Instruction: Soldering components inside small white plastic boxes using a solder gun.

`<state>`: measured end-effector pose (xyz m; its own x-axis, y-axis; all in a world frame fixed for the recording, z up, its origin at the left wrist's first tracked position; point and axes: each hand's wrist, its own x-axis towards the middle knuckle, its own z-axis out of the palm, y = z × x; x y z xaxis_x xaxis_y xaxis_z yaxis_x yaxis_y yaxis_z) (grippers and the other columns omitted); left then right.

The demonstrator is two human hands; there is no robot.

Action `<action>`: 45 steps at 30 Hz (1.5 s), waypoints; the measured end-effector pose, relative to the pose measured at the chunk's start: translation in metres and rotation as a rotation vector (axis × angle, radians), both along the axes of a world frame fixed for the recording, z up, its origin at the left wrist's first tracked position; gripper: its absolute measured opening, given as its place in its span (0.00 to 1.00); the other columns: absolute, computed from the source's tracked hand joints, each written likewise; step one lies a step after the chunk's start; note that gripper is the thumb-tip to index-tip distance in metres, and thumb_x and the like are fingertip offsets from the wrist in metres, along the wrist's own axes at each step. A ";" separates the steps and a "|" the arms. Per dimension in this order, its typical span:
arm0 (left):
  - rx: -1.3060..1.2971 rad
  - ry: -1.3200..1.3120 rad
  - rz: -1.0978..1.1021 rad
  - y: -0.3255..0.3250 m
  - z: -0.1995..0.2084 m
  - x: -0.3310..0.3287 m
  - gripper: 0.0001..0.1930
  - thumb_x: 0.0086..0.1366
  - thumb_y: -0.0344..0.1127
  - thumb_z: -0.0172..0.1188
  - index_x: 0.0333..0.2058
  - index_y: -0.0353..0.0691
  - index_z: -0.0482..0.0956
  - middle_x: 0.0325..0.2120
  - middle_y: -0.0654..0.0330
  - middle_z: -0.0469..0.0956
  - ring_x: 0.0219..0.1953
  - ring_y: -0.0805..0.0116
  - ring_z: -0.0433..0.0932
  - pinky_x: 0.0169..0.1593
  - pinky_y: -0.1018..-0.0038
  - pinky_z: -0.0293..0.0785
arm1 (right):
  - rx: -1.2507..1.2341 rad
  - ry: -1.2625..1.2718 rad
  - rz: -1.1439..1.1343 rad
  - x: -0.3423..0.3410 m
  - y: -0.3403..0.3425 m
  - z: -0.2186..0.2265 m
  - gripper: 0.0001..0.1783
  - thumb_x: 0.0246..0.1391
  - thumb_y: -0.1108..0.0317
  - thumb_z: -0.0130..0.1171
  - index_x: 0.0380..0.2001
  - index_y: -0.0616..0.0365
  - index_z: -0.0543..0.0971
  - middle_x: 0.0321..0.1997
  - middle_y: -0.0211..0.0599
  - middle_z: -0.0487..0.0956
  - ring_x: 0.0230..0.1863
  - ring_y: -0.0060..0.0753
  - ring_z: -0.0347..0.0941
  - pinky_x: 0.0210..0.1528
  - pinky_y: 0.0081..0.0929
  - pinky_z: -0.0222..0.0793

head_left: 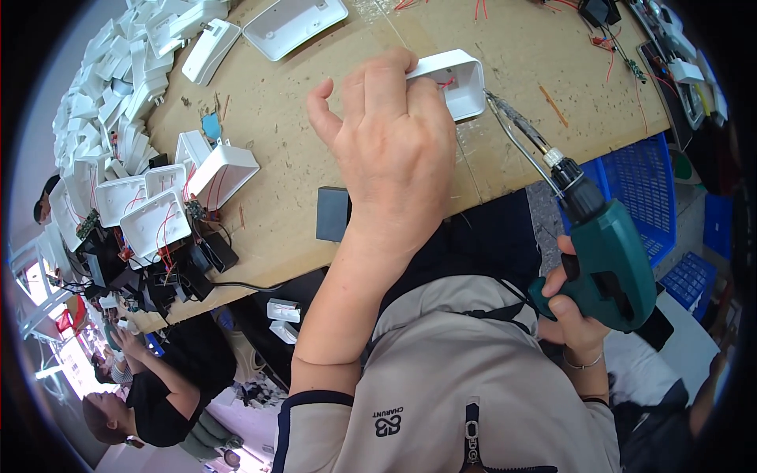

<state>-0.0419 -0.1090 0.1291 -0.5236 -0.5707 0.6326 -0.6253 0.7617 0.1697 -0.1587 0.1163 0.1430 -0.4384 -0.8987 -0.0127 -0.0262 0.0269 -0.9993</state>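
Your left hand [390, 150] has its fingers clamped on a white shell [457, 83], open side up, pinned to the desk [315, 102] near its front edge. Your right hand [579, 311] wraps its fingers tight round the grip of a green driver [611, 252], held off the desk edge; its long bit [516, 130] slants up, tip just beside the shell's right wall. More white shells [150, 209] with red wires lie well to your left.

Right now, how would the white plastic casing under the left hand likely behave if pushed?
The white plastic casing looks hollow and thin-walled, so probably light and stiff. On the flat cardboard-covered table it would likely slide rather than roll; the left hand steadies it.
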 end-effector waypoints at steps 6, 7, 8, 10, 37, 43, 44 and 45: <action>0.029 0.046 0.000 -0.003 -0.003 -0.004 0.03 0.42 0.23 0.55 0.20 0.35 0.71 0.35 0.59 0.70 0.36 0.63 0.68 0.48 0.56 0.55 | 0.082 0.061 0.086 -0.007 -0.004 -0.001 0.33 0.42 0.71 0.63 0.52 0.71 0.63 0.50 0.52 0.71 0.29 0.24 0.71 0.29 0.20 0.69; 0.010 0.044 0.006 -0.003 -0.004 -0.005 0.03 0.42 0.24 0.55 0.19 0.35 0.71 0.35 0.59 0.70 0.36 0.63 0.68 0.47 0.57 0.55 | 0.071 0.054 0.089 -0.008 -0.004 -0.003 0.33 0.42 0.71 0.63 0.51 0.70 0.64 0.50 0.52 0.71 0.29 0.24 0.71 0.30 0.19 0.69; -0.009 0.041 0.013 -0.004 -0.005 -0.005 0.03 0.42 0.24 0.56 0.19 0.34 0.71 0.35 0.58 0.70 0.36 0.63 0.68 0.47 0.58 0.56 | 0.072 0.053 0.092 -0.009 -0.006 -0.004 0.33 0.42 0.71 0.63 0.51 0.70 0.64 0.50 0.52 0.71 0.29 0.24 0.71 0.30 0.19 0.69; -0.007 0.032 0.017 -0.004 -0.005 -0.005 0.03 0.41 0.24 0.56 0.19 0.34 0.71 0.35 0.58 0.70 0.36 0.63 0.68 0.46 0.58 0.56 | 0.095 0.067 0.139 -0.012 -0.007 -0.005 0.33 0.42 0.72 0.63 0.52 0.70 0.64 0.50 0.52 0.71 0.29 0.24 0.71 0.30 0.19 0.69; 0.026 -0.023 0.064 -0.003 -0.003 -0.007 0.02 0.44 0.26 0.55 0.20 0.37 0.72 0.33 0.61 0.69 0.36 0.64 0.67 0.43 0.62 0.54 | 0.160 0.042 0.072 -0.016 -0.031 0.001 0.33 0.41 0.72 0.65 0.51 0.68 0.64 0.43 0.44 0.72 0.27 0.22 0.69 0.26 0.17 0.67; 0.027 0.013 0.048 -0.003 -0.004 -0.008 0.03 0.41 0.25 0.53 0.16 0.36 0.68 0.34 0.59 0.69 0.37 0.63 0.66 0.45 0.60 0.54 | 0.182 0.155 0.135 -0.020 -0.032 0.002 0.30 0.42 0.73 0.64 0.49 0.68 0.66 0.42 0.42 0.72 0.26 0.22 0.69 0.27 0.18 0.66; 0.030 0.010 0.048 -0.003 -0.003 -0.008 0.03 0.41 0.25 0.53 0.16 0.36 0.68 0.34 0.59 0.69 0.37 0.63 0.66 0.45 0.60 0.54 | 0.183 0.155 0.136 -0.020 -0.032 0.002 0.30 0.42 0.73 0.64 0.49 0.68 0.66 0.42 0.42 0.72 0.26 0.22 0.69 0.27 0.18 0.66; 0.030 0.011 0.048 -0.003 -0.003 -0.007 0.03 0.41 0.25 0.53 0.16 0.36 0.68 0.34 0.59 0.69 0.37 0.63 0.66 0.45 0.60 0.54 | 0.175 0.179 0.136 -0.021 -0.031 0.003 0.29 0.41 0.73 0.64 0.48 0.68 0.67 0.41 0.41 0.72 0.26 0.22 0.69 0.28 0.19 0.66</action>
<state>-0.0489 -0.1121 0.1260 -0.4885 -0.6141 0.6199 -0.6591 0.7252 0.1990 -0.1792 0.0849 0.1456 -0.3231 -0.9404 -0.1064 -0.2168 0.1830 -0.9589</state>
